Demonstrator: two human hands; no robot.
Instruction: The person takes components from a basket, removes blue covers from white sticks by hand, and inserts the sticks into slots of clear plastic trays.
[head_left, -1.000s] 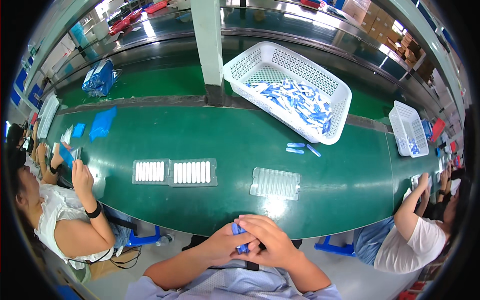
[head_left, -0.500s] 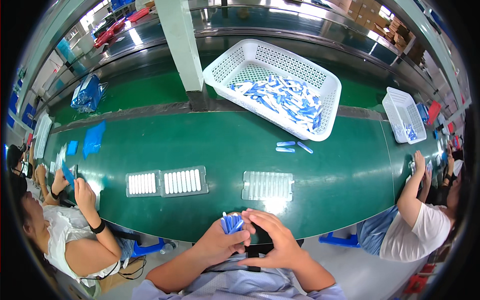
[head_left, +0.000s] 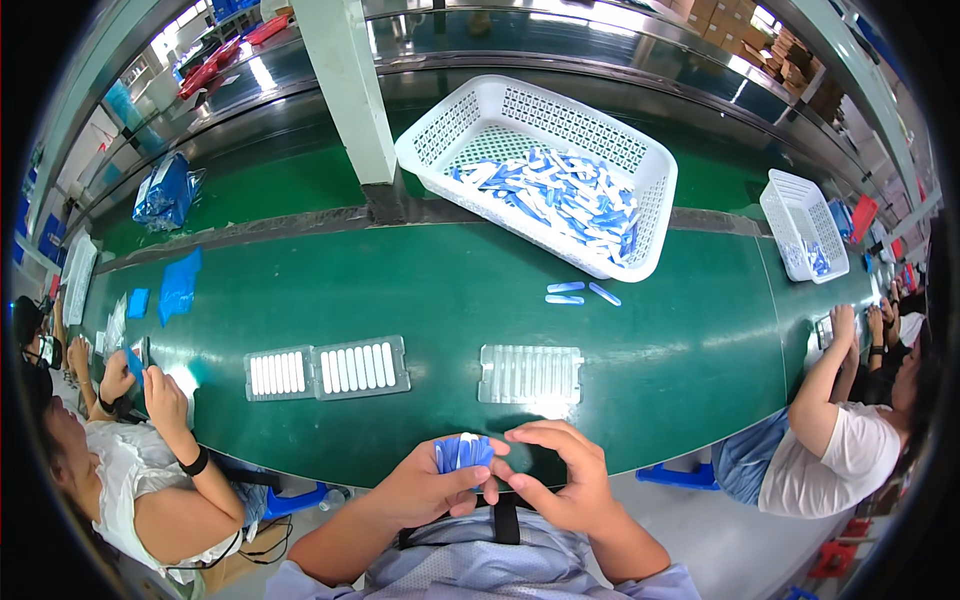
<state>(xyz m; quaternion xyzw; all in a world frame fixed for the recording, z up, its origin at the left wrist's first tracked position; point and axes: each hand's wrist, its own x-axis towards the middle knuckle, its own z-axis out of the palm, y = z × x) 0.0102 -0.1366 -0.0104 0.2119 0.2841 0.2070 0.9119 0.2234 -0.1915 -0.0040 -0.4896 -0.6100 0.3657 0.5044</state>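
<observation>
**Bundle lifted to the table edge**

The left hand now grips a bundle of blue-and-white pieces, raised since a moment ago; the right hand, fingers loosely curled and holding nothing, touches it, near the empty clear tray.

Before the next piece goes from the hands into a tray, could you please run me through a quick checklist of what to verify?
1. Left hand grips the bundle of blue and white pieces: ok.
2. Right hand is free, its fingertips meeting the left hand's beside the bundle: ok.
3. Clear empty tray lies straight ahead with open slots: ok.
4. Two filled trays sit to the left, apart from the empty one: ok.
5. Large white basket holds more pieces: ok.
6. Which way the pieces in the bundle face: cannot tell.
</observation>
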